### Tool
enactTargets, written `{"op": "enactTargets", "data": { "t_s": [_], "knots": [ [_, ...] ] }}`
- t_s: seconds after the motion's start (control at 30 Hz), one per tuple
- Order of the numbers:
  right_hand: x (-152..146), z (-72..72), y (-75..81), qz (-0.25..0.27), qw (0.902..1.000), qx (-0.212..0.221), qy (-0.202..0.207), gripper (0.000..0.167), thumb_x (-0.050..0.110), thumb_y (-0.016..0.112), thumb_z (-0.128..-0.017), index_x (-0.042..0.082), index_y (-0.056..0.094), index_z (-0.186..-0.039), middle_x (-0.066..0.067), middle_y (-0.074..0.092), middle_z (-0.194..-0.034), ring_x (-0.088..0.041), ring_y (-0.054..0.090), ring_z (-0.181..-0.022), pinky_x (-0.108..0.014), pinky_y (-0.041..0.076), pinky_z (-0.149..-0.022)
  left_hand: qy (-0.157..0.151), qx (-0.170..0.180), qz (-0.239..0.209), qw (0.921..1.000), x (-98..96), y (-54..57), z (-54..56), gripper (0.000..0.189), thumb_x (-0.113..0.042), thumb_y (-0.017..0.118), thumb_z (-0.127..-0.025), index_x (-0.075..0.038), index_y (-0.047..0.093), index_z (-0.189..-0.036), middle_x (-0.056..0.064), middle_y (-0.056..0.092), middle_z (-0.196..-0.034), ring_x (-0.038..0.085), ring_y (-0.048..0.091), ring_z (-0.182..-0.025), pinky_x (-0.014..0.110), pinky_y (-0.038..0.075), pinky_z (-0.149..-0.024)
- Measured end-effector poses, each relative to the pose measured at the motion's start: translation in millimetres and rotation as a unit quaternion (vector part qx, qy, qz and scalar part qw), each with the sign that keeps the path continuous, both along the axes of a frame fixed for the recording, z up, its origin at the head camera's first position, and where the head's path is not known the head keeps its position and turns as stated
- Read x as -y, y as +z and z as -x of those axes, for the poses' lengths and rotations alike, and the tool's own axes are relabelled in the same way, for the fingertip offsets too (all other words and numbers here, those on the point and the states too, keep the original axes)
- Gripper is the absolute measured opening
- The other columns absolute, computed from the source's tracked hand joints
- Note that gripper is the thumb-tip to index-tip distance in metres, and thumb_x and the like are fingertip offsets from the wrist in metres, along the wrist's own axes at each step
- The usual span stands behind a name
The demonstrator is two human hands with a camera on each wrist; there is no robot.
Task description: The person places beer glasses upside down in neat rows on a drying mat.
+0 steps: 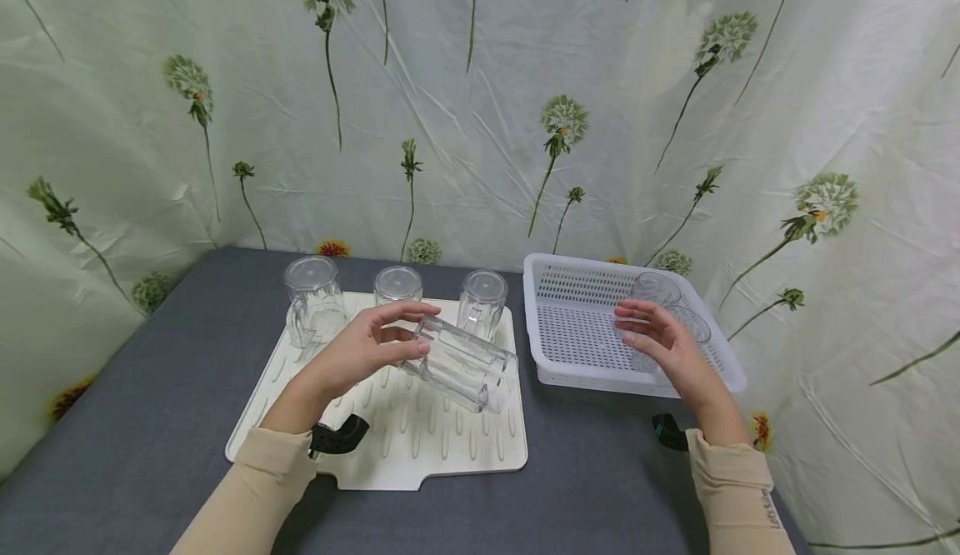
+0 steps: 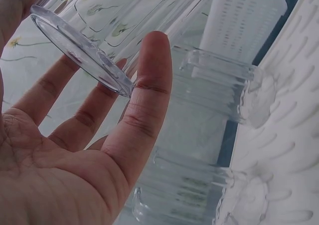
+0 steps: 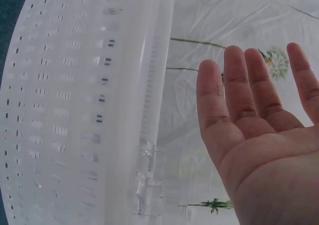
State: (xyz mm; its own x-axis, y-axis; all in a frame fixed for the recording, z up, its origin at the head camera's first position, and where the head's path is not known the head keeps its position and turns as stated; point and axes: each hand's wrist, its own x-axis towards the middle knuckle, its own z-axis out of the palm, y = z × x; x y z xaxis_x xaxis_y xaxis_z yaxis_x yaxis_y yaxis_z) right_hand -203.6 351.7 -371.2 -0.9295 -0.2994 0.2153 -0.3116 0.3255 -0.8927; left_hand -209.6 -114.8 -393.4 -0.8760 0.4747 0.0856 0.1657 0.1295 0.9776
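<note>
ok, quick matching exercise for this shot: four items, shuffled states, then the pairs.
1. Left hand
2. Right hand
3. White basket
4. White ribbed mat

A. Has glasses inside, toward its right side
B. Under three standing glasses
C. Fingers extended, holding nothing
D. Fingers grip a tilted glass

Pairs: 1-D, 2-C, 3-A, 4-B

A person's bare left hand (image 1: pixel 363 347) angles inward, thumb (image 2: pixel 153 70) and fingers (image 2: pixel 82 122) curled in a grip, while the right hand (image 1: pixel 663 340) is raised, palm (image 3: pixel 279 177) turned inward, fingers relaxed; beige fabric sleeves (image 1: pixel 243 492) cover both forearms (image 1: pixel 738 492).
</note>
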Motion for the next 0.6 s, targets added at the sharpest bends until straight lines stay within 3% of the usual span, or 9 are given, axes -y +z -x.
{"op": "enactTargets", "data": {
  "t_s": [0.13,0.37,0.6],
  "knots": [
    [-4,1.8,1.4,0.005,1.0000,0.000,0.003,0.044,0.005,0.056,-0.110,-0.002,0.048,-0.153,0.013,0.065,-0.138,-0.002,0.065,-0.125,-0.017,0.057,-0.099,0.003,-0.001,0.007,1.0000,4.1,0.3,-1.5,0.056,-0.022,0.079,-0.099,-0.015,0.060,-0.151,0.016,0.055,-0.154,0.027,0.065,-0.121,0.041,0.060,-0.091],
    [-10,2.9,4.6,-0.016,0.9996,0.016,-0.018,0.040,0.011,0.058,-0.111,0.017,0.054,-0.150,0.017,0.062,-0.137,-0.001,0.063,-0.125,-0.014,0.055,-0.099,0.015,-0.014,0.008,0.9998,12.0,2.0,-2.6,0.055,-0.018,0.079,-0.099,-0.014,0.061,-0.151,0.016,0.056,-0.154,0.028,0.064,-0.119,0.039,0.062,-0.089],
    [-17,5.1,7.2,-0.029,0.9993,0.003,-0.024,0.040,0.010,0.059,-0.110,0.013,0.055,-0.150,0.020,0.062,-0.135,0.001,0.062,-0.124,-0.011,0.054,-0.098,0.025,-0.013,0.024,0.9993,18.1,1.4,-2.6,0.056,-0.021,0.081,-0.097,-0.017,0.062,-0.150,0.013,0.057,-0.154,0.026,0.064,-0.120,0.040,0.061,-0.087]
  ]
}}
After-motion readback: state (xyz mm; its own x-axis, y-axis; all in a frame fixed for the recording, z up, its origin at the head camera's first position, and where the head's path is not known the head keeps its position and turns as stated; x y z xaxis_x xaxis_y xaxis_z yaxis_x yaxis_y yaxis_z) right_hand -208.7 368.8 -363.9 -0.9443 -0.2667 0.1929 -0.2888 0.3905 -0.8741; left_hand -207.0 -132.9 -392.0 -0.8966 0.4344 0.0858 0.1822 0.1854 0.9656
